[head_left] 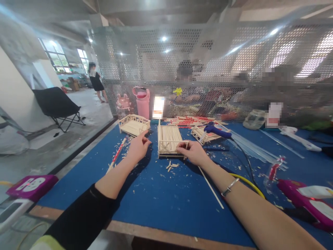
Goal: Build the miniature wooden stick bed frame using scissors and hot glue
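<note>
on a blue table (161,201), the right hand (194,152) pinches one corner of a stick frame (169,136), best held lightly and square, the left hand (137,148) half-curled, apparently empty.

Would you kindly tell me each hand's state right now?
Left hand: loosely curled; whether it holds anything cannot be told.
Right hand: closed on the near right corner of the middle stick frame.

Our right hand (194,152) hid part of the middle stick frame (169,136). We could not read the pixelated bright panel (158,107), and the right edge cut off one purple power strip (308,205).
</note>
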The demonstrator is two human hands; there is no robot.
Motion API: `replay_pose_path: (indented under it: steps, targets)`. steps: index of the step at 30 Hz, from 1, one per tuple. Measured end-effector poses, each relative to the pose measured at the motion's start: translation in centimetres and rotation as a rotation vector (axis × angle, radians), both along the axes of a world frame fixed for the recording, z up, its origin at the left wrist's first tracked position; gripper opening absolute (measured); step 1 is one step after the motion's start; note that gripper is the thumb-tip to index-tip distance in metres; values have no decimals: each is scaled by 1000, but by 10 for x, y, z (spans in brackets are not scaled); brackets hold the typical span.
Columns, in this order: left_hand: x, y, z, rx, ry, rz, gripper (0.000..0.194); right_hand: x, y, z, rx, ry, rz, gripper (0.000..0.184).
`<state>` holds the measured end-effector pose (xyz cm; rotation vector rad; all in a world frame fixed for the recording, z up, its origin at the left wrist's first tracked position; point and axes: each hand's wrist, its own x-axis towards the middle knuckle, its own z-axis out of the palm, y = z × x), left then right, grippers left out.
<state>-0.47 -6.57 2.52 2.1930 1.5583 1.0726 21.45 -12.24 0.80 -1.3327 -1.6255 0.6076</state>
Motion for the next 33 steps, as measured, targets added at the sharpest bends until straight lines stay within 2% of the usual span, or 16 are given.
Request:
replay_pose_path:
  steps: [3,4,7,11,13,16,19,22,28,31,33]
  targets:
    - [-4,0,2,-13,-29,24,16,-1,0,1,3,-6,-2,19]
    - [-5,-1,2,-13,-38,24,14,-1,-1,1,3,-6,-4,18]
    - [-6,-2,1,25,-82,-2,20,-2,-2,2,0,4,-8,16]
    - [2,-7,2,169,-180,-16,31,-3,-3,4,5,17,-12,14]
    - [8,-8,8,273,-254,-48,29,-4,-3,5,10,13,-17,13]
    - [17,-5,26,391,-345,-95,18,-3,-3,4,18,-8,-25,13]
    - [24,3,47,335,-292,-107,19,-2,-3,3,22,-32,-27,13]
    - [31,14,60,246,-212,-175,16,0,-3,3,21,-47,-25,13]
    - [35,24,57,107,-166,-243,20,1,-4,4,21,-57,-23,11]
    - [26,20,57,76,-125,-202,21,1,-4,5,19,-61,-20,10]
    - [18,15,58,68,-101,-125,20,1,-4,6,16,-59,-18,9]
